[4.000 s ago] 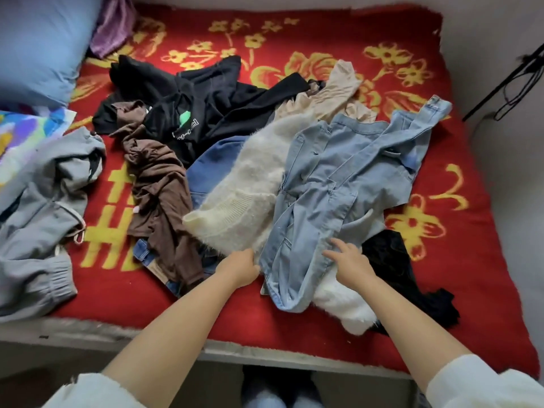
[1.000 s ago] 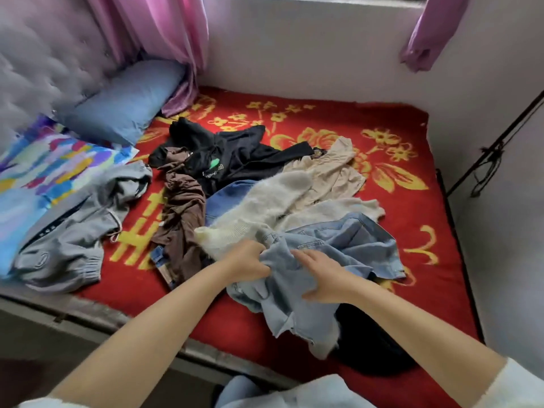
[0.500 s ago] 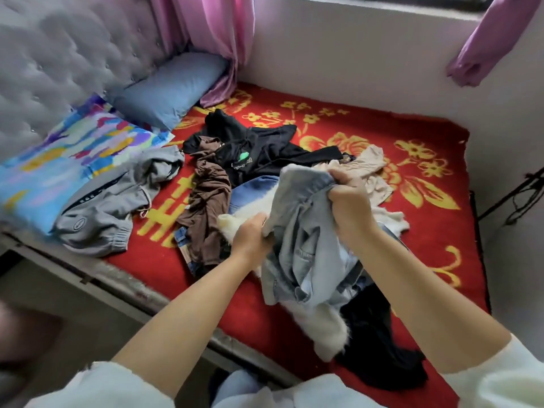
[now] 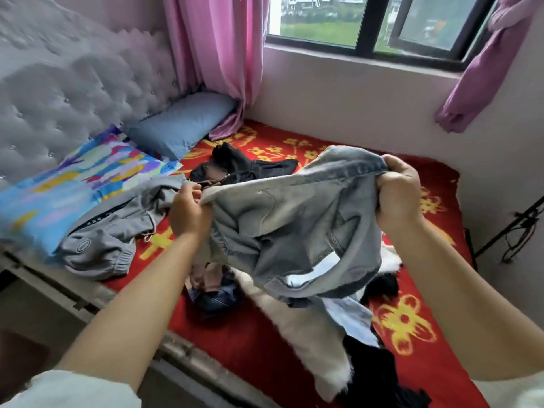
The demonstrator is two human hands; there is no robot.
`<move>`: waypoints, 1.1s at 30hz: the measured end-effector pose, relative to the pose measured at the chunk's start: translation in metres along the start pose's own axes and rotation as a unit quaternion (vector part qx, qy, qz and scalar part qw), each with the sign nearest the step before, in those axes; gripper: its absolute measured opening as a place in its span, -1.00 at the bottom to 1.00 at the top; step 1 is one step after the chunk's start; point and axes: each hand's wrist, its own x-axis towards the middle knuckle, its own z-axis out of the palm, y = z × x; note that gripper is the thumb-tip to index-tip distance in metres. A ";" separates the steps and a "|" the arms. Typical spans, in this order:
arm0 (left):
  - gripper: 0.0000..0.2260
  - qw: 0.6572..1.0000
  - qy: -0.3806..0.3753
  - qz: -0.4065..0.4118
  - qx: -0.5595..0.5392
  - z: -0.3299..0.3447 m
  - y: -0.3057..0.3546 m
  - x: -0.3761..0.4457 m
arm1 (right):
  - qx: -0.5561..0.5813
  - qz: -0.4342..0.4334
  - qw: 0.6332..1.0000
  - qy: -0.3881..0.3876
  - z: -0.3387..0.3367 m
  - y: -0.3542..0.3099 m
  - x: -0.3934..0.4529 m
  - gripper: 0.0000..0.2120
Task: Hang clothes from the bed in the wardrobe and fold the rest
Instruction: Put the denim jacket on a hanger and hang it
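One view only is given, taken from a camera worn on the head; it is aimed forward and down across the bed (image 4: pixel 253 343), from a standing place at the near edge; both forearms are seen reaching in from the bottom corners, so the left hand (image 4: pixel 188 210) and right hand (image 4: pixel 397 192) are close under the lens; the headboard (image 4: pixel 73 92) is set at the left, the window (image 4: pixel 368 22) at the top; wide-angle bending is seen at the edges; no second view is supplied for overlap.

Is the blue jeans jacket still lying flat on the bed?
No, the denim jacket is lifted above the bed, gripped by the left hand and the right hand.
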 end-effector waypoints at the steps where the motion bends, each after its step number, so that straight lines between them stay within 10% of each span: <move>1: -0.77 0.999 0.040 0.011 -0.007 -0.024 0.007 0.016 | -0.023 -0.009 1.000 -0.016 0.009 0.003 0.001 -0.72; 5: -0.59 0.979 0.191 0.013 -0.067 -0.117 0.018 0.040 | -0.105 -0.056 0.988 -0.103 0.060 0.016 0.001 -0.80; 10: -0.90 0.940 0.279 -0.188 -0.060 -0.212 -0.043 0.042 | -0.184 -0.089 0.940 -0.273 0.163 0.033 -0.025 -0.87; 16: -0.80 0.890 0.370 -0.258 0.059 -0.366 -0.133 -0.001 | -0.444 -0.191 0.711 -0.511 0.330 0.053 -0.114 -0.54; 25: -0.67 0.864 0.276 -0.319 0.276 -0.592 -0.237 -0.085 | -0.303 -0.204 0.764 -0.532 0.543 0.040 -0.282 -0.76; 33: -0.77 0.700 0.252 -0.395 0.538 -0.753 -0.294 -0.185 | -0.228 -0.360 0.688 -0.588 0.678 -0.027 -0.440 -0.78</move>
